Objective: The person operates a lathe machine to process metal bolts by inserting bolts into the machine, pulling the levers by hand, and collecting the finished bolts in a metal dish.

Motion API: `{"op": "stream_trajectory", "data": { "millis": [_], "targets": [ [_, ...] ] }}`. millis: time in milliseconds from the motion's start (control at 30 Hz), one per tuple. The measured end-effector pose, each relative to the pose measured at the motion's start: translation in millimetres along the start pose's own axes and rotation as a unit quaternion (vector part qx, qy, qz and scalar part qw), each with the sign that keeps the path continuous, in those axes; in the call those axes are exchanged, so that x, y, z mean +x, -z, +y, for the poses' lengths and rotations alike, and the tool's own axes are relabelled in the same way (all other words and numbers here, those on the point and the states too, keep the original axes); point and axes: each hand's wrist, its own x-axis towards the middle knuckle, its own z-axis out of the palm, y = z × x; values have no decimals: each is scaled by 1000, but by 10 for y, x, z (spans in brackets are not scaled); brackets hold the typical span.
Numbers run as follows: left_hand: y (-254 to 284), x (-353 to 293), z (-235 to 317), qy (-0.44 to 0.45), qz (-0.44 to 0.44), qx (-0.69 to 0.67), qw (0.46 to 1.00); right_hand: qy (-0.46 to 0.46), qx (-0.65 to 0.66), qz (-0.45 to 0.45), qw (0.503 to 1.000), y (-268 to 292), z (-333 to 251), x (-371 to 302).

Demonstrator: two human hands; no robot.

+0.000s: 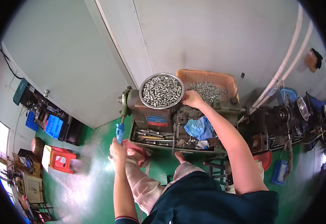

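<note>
My left hand [118, 151] is closed round the lower end of a lever handle [120, 130] wrapped in blue cloth. The lever hangs from the green fitting at the left end of a small bench lathe [148, 114]. My right hand [192, 99] reaches in beside the right rim of a round metal bowl [183, 93], fingers bent together at the machine's spindle side; what they hold, if anything, is hidden. Short shiny metal pins [162, 90] fill the bowl, which rests on top of the lathe's head.
Behind the lathe an orange plastic basket [207, 74] holds many similar metal pieces. Rods and tools [153, 137] lie in the tray below, near a crumpled blue cloth [200, 128]. A red stool [63, 159] stands left on the green floor; more machines line the right.
</note>
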Motion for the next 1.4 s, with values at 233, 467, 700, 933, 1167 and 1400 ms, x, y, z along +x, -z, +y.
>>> {"op": "stream_trajectory", "data": {
  "millis": [233, 467, 700, 933, 1167, 1400],
  "targets": [
    [-76, 46, 35, -8, 5, 25, 1000, -7, -18, -22, 1000, 4, -17, -6],
    [-88, 34, -125, 54, -11, 18, 998, 49, -31, -12, 998, -33, -229, -18],
    [-45, -40, 2, 37, -31, -62, 997, 181, 81, 36, 979, -138, 526, 171],
    [142, -342, 8, 25, 63, -42, 997, 136, 125, -14, 983, -214, 526, 318],
    [62, -691, 80, 14, 80, -52, 995, 247, 18, 25, 969, -174, 1132, 798],
    [149, -863, 169, 17, 91, -66, 994, 234, 13, -36, 972, -22, 297, 198]
  ]
}}
